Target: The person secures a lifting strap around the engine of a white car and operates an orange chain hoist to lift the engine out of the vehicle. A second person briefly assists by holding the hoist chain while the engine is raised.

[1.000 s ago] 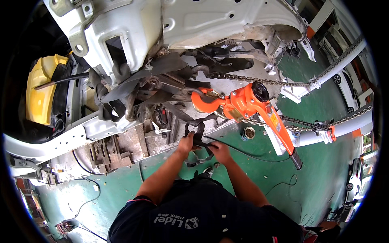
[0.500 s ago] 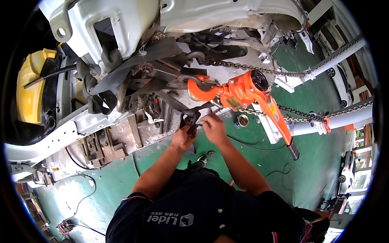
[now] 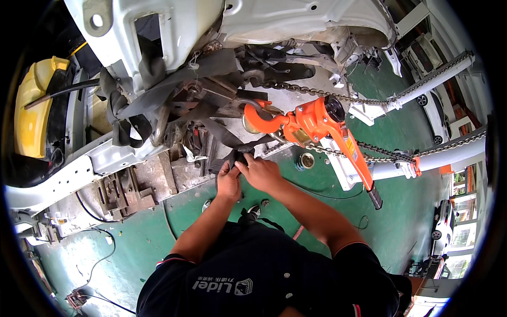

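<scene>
A long dark grey webbing strap (image 3: 222, 135) runs from the tangle under the white car body (image 3: 190, 16) down to my hands. My left hand (image 3: 228, 183) is closed on the bunched lower part of the strap. Beside it, my right hand (image 3: 262, 173) pinches the same bundle, its fingertips close to the left thumb. To the right and above hangs an orange lever hoist (image 3: 311, 120), its hook caught in the metalwork. Fingers partly hide how the strap is folded.
A rusty chain (image 3: 317, 91) stretches rightward to a grey post (image 3: 438, 79). The hoist's handle (image 3: 364, 177) juts toward me on the right. A tin can (image 3: 306, 160) stands near the bench edge. Metal clamps (image 3: 127, 195) sit at left; hoses cross the green floor (image 3: 185, 222).
My right hand has moved left and come down onto the strap bundle, against my left hand. My left hand has shifted slightly left, and the view has moved a little.
</scene>
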`<state>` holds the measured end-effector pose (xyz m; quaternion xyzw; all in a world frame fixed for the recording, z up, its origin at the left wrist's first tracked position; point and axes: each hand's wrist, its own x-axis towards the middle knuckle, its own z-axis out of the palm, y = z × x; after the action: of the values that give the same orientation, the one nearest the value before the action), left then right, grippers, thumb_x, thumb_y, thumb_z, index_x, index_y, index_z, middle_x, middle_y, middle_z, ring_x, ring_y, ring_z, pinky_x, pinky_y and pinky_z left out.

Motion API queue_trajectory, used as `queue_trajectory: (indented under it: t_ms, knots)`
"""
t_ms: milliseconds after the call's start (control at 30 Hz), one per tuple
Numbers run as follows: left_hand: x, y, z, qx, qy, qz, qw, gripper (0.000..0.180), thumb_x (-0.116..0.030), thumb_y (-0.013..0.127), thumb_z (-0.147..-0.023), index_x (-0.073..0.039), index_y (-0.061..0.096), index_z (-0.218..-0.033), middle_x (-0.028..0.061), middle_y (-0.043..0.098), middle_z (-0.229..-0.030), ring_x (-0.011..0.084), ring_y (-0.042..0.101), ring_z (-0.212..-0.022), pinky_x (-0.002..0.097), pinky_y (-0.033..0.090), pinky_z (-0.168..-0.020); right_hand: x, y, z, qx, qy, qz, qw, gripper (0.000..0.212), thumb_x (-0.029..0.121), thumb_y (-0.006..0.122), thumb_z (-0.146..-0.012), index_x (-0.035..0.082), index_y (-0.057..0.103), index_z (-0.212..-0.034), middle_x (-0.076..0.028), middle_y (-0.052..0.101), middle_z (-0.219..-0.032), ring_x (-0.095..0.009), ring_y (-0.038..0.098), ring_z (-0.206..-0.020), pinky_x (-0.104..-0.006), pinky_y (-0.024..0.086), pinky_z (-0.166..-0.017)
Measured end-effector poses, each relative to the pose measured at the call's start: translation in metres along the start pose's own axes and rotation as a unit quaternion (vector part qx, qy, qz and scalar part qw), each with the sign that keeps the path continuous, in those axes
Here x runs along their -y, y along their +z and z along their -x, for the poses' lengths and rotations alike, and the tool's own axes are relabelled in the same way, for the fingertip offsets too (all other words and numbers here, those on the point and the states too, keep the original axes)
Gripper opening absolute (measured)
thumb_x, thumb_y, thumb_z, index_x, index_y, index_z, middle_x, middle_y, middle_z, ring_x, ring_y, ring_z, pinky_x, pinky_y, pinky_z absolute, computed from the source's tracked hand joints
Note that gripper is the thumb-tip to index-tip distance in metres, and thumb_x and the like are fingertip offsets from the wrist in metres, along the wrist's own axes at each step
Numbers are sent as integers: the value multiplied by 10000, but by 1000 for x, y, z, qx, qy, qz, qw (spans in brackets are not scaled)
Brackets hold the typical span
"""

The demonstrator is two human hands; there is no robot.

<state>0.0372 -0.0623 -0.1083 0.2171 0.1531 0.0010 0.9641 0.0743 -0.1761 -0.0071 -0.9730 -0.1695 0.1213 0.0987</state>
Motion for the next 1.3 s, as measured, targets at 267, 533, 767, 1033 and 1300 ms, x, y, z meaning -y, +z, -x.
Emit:
queue_trajectory:
  t_ms: [267,533,767,1033,1300]
  knots:
    - [-20,2,17,47,-19,-196,979,246,-23,581,-941,-26,639,-1180,21,662,-1104,129,611,-1037,288,461,-966,-6,36,-13,9,110,-483,868,243,177,638,-977,-15,675,-1122,-44,693,-986,-111,627,-867,-286,524,-779]
    - [-32,6,19,51,30,-290,955,179,-85,568,-966,-22,633,-1120,-1,653,-1010,91,580,-971,255,458,-885,4,55,20,-45,20,-826,561,222,-15,596,-939,-2,649,-1154,-50,672,-1124,-165,621,-1048,-331,483,-951]
    - [-29,-12,8,71,-58,-212,973,193,-74,619,-966,1,612,-1144,18,650,-1046,113,594,-954,294,484,-890,-35,4,52,98,23,-493,864,299,173,749,-874,18,661,-1114,-22,693,-1011,-106,621,-917,-295,495,-836]
    - [-46,-16,7,143,-30,-236,961,349,89,666,-857,-47,633,-1176,17,656,-1137,125,598,-1061,293,454,-979,-17,-37,20,-42,-103,-232,966,276,244,764,-875,4,695,-992,-102,650,-987,-215,626,-947,-345,507,-765]
    - [-41,0,15,149,-37,-215,965,408,112,698,-835,-31,572,-1196,43,626,-1139,140,608,-1056,299,501,-971,-39,-13,80,-95,-139,-468,867,235,189,761,-869,-7,700,-982,-115,600,-1120,-234,550,-1090,-348,449,-935]
